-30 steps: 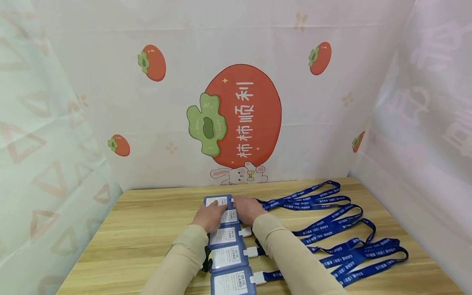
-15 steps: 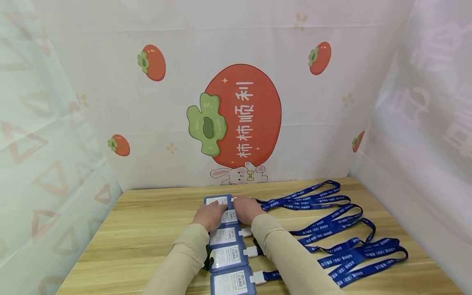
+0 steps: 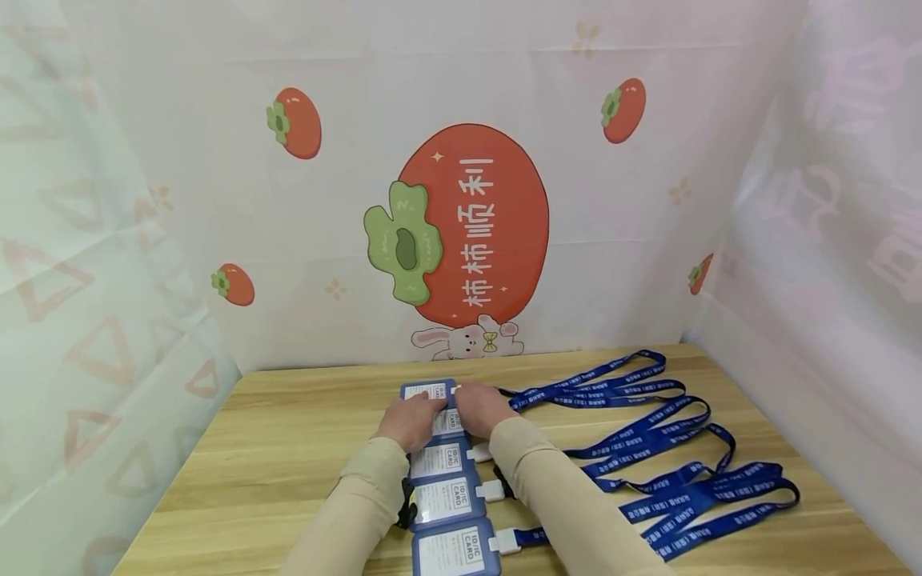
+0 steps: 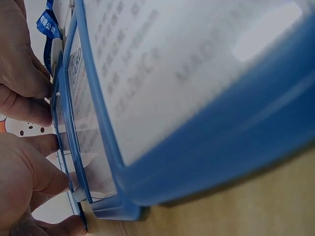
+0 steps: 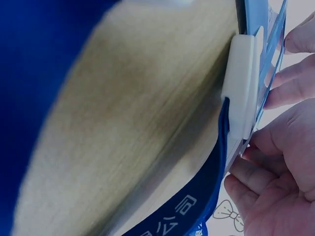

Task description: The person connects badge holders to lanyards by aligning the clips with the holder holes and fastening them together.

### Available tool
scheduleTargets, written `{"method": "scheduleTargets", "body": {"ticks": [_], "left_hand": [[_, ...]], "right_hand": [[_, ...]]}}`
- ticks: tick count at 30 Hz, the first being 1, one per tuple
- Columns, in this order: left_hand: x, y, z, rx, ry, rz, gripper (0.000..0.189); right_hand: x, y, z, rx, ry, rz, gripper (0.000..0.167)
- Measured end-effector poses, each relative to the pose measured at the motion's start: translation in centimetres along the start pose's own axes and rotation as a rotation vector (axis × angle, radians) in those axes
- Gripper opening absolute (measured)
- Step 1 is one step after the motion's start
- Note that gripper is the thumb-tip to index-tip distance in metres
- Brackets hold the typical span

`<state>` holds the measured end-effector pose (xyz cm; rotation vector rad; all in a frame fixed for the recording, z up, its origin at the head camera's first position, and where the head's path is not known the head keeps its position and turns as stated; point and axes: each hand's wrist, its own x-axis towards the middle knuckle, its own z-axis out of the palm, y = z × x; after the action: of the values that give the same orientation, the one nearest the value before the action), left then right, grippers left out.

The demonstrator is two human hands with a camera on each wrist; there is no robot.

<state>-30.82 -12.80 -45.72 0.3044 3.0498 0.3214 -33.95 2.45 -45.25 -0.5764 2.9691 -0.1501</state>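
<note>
Blue-framed ID badge holders (image 3: pixel 441 460) lie in a column on the wooden table, each with a white card and a white clip (image 3: pixel 492 490) on its right side. My left hand (image 3: pixel 410 420) holds the left side of the second holder from the back (image 3: pixel 448 422), its fingertips along the frame in the left wrist view. My right hand (image 3: pixel 484 408) pinches that holder's edge by its clip, close to the left hand's fingers. The right hand's curled fingers (image 5: pixel 248 172) show at the frame in the right wrist view. That holder's clip is mostly hidden in the head view.
Blue printed lanyards (image 3: pixel 691 496) lie folded in loops across the right of the table (image 3: pixel 274 456). A black strap or buckle (image 3: pixel 406 508) shows beside the left sleeve. A printed cloth wall (image 3: pixel 346 200) stands behind and on both sides.
Both hands stay at the second holder with only very slight shifts. The holders and lanyards keep their places; the head view tilts a little.
</note>
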Motion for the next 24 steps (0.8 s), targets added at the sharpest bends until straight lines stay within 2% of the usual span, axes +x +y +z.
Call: {"method": "scheduleTargets", "body": {"ticks": [8,15,24], "left_hand": [[-0.2,-0.1,0.2,-0.015,0.007,0.004,0.046],[-0.4,-0.3,0.2,-0.046,0.006,-0.009,0.045],[-0.8,-0.6,0.4,-0.061,0.014,0.021,0.047]], "right_hand": [[-0.2,0.3,0.2,0.01,0.012,-0.017,0.034],[0.0,1.0,0.3,0.082,0.001,-0.023,0.04],[-0.5,1.3,0.4,0.126,0.021,-0.027,0.039]]}}
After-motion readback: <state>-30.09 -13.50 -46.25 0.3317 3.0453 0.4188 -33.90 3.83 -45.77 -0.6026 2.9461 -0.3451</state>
